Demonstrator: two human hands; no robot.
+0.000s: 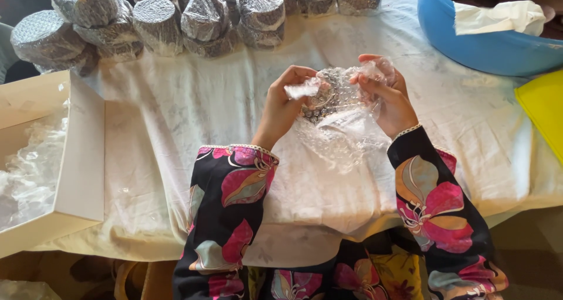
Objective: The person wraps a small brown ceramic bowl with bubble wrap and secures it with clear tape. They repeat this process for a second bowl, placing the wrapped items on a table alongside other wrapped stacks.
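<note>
While half-wrapped, clear bubble wrap (343, 124), crumpled.

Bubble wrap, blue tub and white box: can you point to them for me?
bubble wrap (343, 130), head view, on the clear sheet between both hands.
blue tub (487, 48), head view, on its outer wall.
white box (82, 159), head view, on its side wall.

Both hands are up over the middle of the counter (176, 112), which is draped in a white cloth. The left hand (280, 109) and right hand (388, 98) pinch a sheet of bubble wrap (343, 127) around a small round dark item (325, 98), fingers (305, 74) curled at its top. Wrapped bundles (205, 19) crowd the far edge. A blue basin (487, 45) sits at the far right corner, an open white box (82, 153) at the left edge.
</note>
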